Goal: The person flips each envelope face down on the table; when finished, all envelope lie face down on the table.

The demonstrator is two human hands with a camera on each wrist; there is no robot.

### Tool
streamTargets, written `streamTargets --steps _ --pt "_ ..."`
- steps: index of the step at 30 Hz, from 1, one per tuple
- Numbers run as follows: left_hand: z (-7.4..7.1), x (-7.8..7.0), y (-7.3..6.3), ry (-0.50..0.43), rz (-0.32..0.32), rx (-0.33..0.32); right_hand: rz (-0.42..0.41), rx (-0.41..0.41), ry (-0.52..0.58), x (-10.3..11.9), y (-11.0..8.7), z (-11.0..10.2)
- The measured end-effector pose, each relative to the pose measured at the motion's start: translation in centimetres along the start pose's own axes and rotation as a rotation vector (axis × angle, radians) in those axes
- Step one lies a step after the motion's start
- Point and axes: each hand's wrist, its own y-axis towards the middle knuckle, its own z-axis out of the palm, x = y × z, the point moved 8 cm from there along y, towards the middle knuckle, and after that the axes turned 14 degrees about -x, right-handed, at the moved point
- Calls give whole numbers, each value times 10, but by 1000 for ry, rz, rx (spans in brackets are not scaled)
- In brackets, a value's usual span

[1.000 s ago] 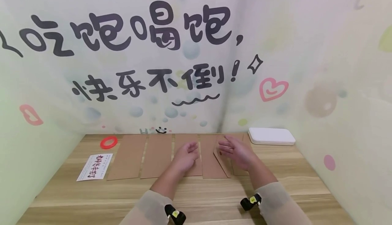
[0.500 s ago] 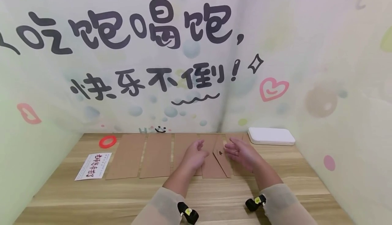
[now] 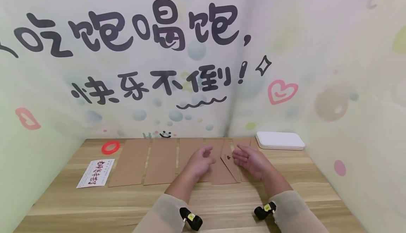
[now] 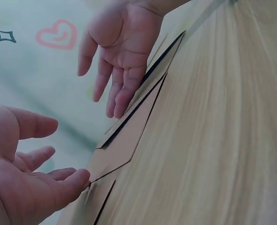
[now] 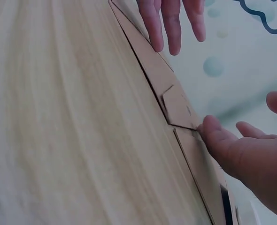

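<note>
In the head view, a flat brown kraft envelope [image 3: 222, 175] with a slanting flap edge and a small dark print lies on the table between the two hands. My left hand [image 3: 200, 162] is at its left edge, palm turned inward and fingers extended, loosely bent. At the right edge is my right hand [image 3: 252, 160], its palm facing the left one and its fingers nearly straight. The left wrist view has the left fingertips [image 4: 82, 178] right at the envelope's edge. In the right wrist view, the right fingertips [image 5: 211, 124] meet the opposite edge.
More brown envelopes [image 3: 130, 166] lie in a row across the back of the wooden table [image 3: 228, 204]. Left of them are a red ring [image 3: 105, 151] and a white card [image 3: 96, 173] with red writing. A white case [image 3: 280, 141] stands at the back right.
My left hand has moved right to the envelope's left side. The right hand has shifted slightly right, uncovering the dark print. The envelope has slid a little to the right.
</note>
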Motion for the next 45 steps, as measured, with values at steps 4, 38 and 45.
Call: streamTargets --steps 4,38,45 --pt "3 -2 -2 -20 5 26 -34 -30 14 7 -2 -5" --pt "33 -26 -29 -70 64 177 -89 172 -26 22 -36 49" --pt "29 -23 -21 -227 -9 89 -58 189 -53 19 -38 50"
